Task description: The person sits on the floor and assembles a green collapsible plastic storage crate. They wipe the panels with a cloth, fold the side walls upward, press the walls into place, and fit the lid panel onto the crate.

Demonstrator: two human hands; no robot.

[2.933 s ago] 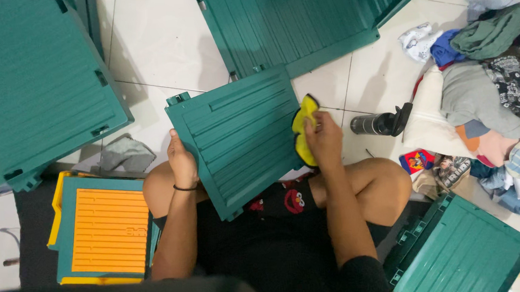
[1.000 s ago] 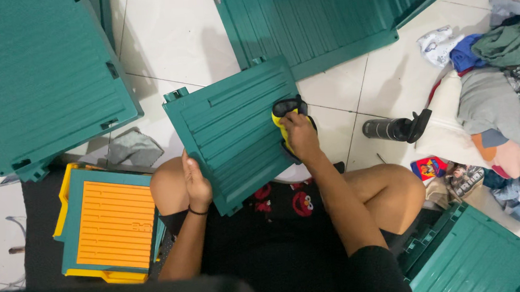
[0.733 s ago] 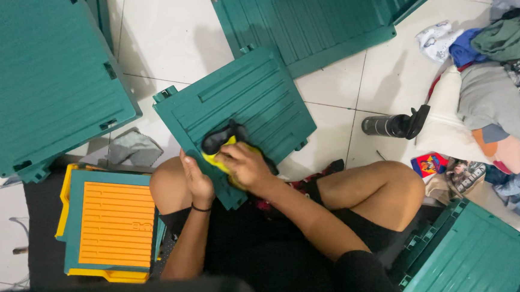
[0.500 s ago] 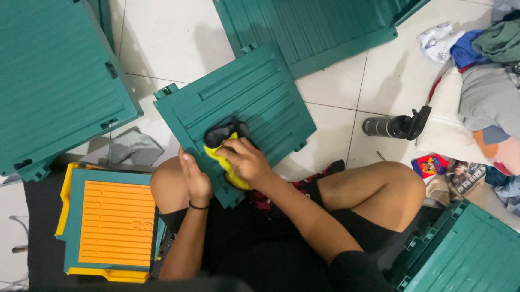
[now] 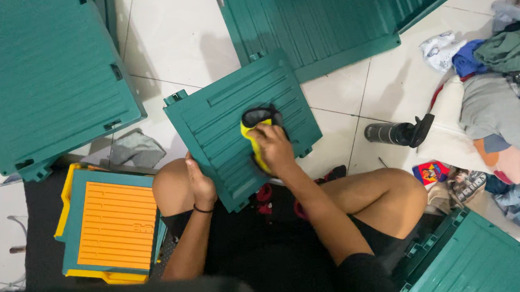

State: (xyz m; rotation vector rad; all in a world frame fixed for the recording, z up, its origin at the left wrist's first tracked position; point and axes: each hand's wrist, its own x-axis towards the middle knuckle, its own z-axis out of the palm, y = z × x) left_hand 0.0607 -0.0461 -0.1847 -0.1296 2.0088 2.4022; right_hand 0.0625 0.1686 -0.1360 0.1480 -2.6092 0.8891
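Right fingers: we see our right hand (image 5: 274,148) pressed flat on a yellow-and-black cloth (image 5: 256,128), fingers curled over it, at the middle of the green panel (image 5: 222,115).
Left fingers: our left hand (image 5: 200,186) grips the panel's near-left edge, thumb on top.
Panel: tilted, its near edge resting against our knees above the white floor (image 5: 169,37).
Left of panel: an orange-and-yellow tray (image 5: 111,224).
Right of panel: a black bottle (image 5: 391,133), then a clothes pile (image 5: 497,95).

A room in a home: a white tiled floor (image 5: 181,42), a heap of loose clothes (image 5: 503,95) (shirts, mixed colours) at one side, and green plastic panels (image 5: 39,81) lying about.
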